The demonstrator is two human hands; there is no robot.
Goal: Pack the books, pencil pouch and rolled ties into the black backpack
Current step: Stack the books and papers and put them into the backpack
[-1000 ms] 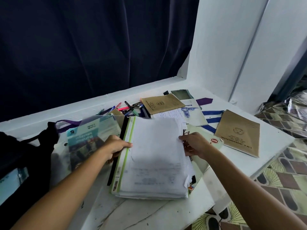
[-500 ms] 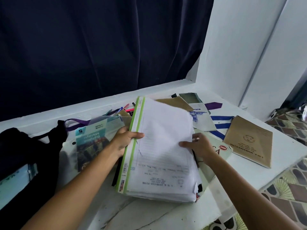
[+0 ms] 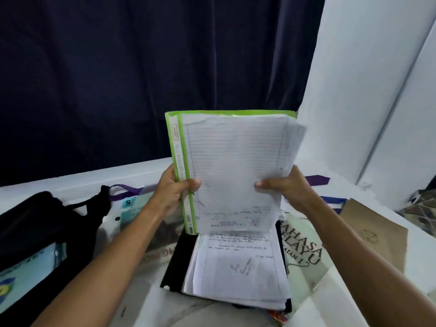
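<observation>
A green-spined file of lined papers (image 3: 233,166) stands upright above the white table (image 3: 151,300). My left hand (image 3: 173,192) grips its green spine edge, and my right hand (image 3: 286,187) grips the opposite paper edge. Beneath it lies a black-spined folder of loose sheets (image 3: 236,267). The black backpack (image 3: 44,230) lies at the left, with a light blue book (image 3: 26,277) showing at it. A teal textbook (image 3: 134,208) sits behind my left arm. A purple tie (image 3: 317,180) lies behind my right hand. The pencil pouch is hidden.
A pale "Bahasa Melayu" book (image 3: 304,253) lies right of the folder, and a brown exercise book (image 3: 375,230) sits further right. A dark curtain (image 3: 141,79) hangs behind the table, with a white wall (image 3: 368,90) at the right.
Both hands lifted the green file from lying flat on the pile to standing upright, uncovering the black-spined folder beneath. The view shifted closer and left.
</observation>
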